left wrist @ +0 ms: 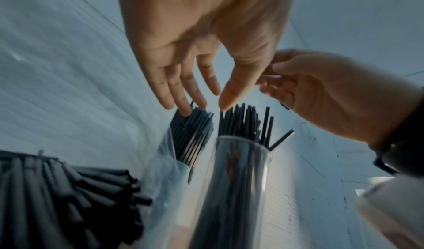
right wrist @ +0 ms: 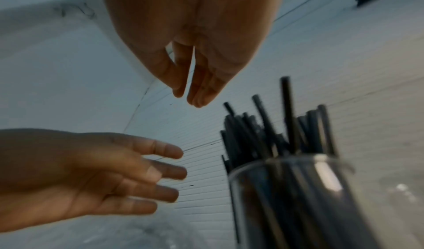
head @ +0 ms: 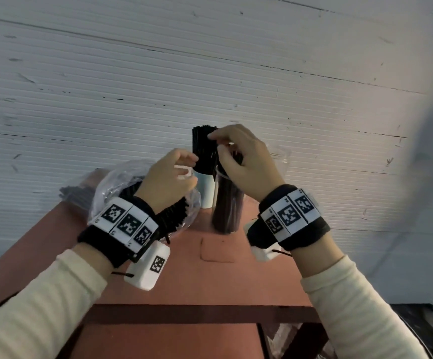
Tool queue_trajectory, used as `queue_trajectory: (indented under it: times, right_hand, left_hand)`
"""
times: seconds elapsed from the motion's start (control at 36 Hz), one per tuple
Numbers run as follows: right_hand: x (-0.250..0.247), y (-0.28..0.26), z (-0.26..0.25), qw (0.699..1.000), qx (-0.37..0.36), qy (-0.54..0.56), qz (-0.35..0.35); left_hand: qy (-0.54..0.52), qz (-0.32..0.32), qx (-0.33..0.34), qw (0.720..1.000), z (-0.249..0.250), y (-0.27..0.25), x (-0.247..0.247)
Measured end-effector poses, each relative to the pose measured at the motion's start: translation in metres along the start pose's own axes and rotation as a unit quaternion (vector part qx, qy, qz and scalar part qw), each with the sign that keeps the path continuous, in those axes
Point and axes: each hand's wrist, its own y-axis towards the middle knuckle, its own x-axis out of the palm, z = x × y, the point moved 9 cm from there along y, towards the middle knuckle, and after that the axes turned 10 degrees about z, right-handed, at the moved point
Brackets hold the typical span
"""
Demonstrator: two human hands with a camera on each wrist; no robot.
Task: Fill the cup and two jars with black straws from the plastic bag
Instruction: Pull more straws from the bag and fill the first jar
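A light cup [head: 208,193] packed with black straws [head: 203,149] stands at the back of the red table. Beside it on the right, a clear jar [head: 227,211] also holds black straws [left wrist: 243,124]. A second clear jar [head: 280,156] shows behind my right hand and looks empty. The plastic bag [head: 111,187] of black straws [left wrist: 57,198] lies under my left wrist. My left hand [head: 194,169] is spread, its straight fingertips [left wrist: 183,110] brushing the tops of the cup's straws. My right hand [head: 216,145] hovers over the first jar, fingers and thumb close together, nothing visible between them [right wrist: 188,98].
The table [head: 184,275] stands against a white ribbed wall [head: 210,73] close behind the cup and jars. Its dark front rail [head: 197,313] is near me. A shallow rectangular mark [head: 216,251] lies on the tabletop in front of the jar.
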Motion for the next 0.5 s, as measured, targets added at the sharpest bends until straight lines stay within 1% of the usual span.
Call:
queue_trajectory:
  times: [0.03,0.08,0.14,0.19,0.28,0.33,0.39,0.44,0.5]
  right_hand:
    - [0.008,-0.003,-0.002,1.0,0.022,0.01,-0.013]
    - [0.029,-0.01,-0.002,0.996,0.067,0.012,-0.064]
    - [0.058,-0.022,0.0,0.983,0.103,-0.005,-0.152]
    - [0.09,-0.038,0.001,0.959,0.125,-0.035,-0.251]
    - [0.128,-0.062,0.007,0.921,0.164,-0.066,-0.347]
    - [0.149,-0.074,0.012,0.897,0.181,-0.094,-0.391]
    - [0.164,-0.079,0.017,0.883,0.187,-0.132,-0.409]
    - [0.176,-0.081,0.024,0.871,0.197,-0.164,-0.419]
    - [0.188,-0.084,0.032,0.856,0.212,-0.191,-0.432]
  left_hand:
    - [0.004,0.015,0.01,1.0,0.001,-0.001,-0.011]
    - [0.027,0.045,0.03,0.998,0.005,-0.002,-0.036]
    - [0.061,0.068,0.043,0.995,0.006,-0.004,-0.058]
    - [0.092,0.084,0.041,0.991,0.001,-0.005,-0.078]
    - [0.163,0.095,0.038,0.981,-0.008,-0.007,-0.104]
    - [0.222,0.059,0.026,0.973,-0.018,-0.007,-0.111]
    - [0.265,-0.006,0.005,0.964,-0.032,-0.01,-0.109]
    - [0.274,-0.059,-0.011,0.96,-0.042,-0.013,-0.107]
    - [0.273,-0.075,-0.019,0.959,-0.048,-0.017,-0.109]
